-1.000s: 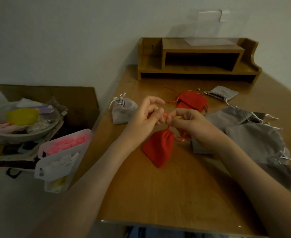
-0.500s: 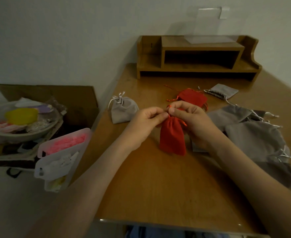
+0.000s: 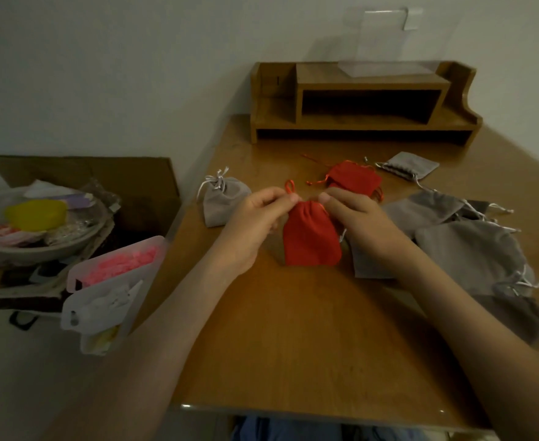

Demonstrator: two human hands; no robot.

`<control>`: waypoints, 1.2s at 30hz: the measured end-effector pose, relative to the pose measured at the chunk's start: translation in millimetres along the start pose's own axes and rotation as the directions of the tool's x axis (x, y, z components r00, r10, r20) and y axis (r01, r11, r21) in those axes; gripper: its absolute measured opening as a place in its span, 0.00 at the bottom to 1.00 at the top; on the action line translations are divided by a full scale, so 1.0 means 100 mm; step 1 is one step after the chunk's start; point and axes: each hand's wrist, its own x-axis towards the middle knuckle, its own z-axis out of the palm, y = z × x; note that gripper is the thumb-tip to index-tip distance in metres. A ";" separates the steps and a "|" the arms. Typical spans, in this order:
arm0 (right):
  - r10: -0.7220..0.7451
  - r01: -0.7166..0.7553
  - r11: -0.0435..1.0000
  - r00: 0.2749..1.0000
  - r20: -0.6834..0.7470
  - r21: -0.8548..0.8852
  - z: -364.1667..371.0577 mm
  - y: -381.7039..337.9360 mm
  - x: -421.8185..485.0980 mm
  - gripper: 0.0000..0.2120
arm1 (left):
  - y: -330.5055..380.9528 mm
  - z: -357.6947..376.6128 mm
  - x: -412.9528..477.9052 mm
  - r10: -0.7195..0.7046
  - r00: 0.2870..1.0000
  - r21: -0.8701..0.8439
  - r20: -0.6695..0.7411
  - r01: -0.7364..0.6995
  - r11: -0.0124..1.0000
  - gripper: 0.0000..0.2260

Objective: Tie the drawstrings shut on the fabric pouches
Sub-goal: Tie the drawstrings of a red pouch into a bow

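Partly, R hand hides red pouch neck.

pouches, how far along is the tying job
Done, it seems: one grey pouch at the left edge of the table, neck gathered and cord knotted. In hand: the red pouch, neck cinched, left hand and right hand pinching its drawstring. Left: the red pouches behind and the grey pile at right, lying flat with loose cords.
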 end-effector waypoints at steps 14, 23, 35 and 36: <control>-0.021 -0.002 0.988 0.988 0.151 0.153 -0.02 -0.03 -0.01 0.12 | 0.19 -0.04 -0.04 -0.081 0.985 -0.592 0.151 0.156 0.791 0.06; 0.056 -0.056 0.997 0.998 -0.012 -0.044 -0.08 -0.02 0.03 0.12 | 0.13 -0.09 0.01 -0.108 0.986 -0.612 0.125 0.162 0.774 0.04; 0.197 -0.184 0.884 0.980 0.015 0.430 0.09 -0.08 0.03 0.14 | -0.05 0.08 0.02 -0.125 0.992 -0.023 -0.022 0.125 0.992 0.09; 0.183 -0.183 0.876 0.982 0.043 0.447 0.11 -0.09 0.02 0.13 | -0.07 0.09 0.03 -0.123 0.992 -0.003 -0.018 0.123 0.992 0.09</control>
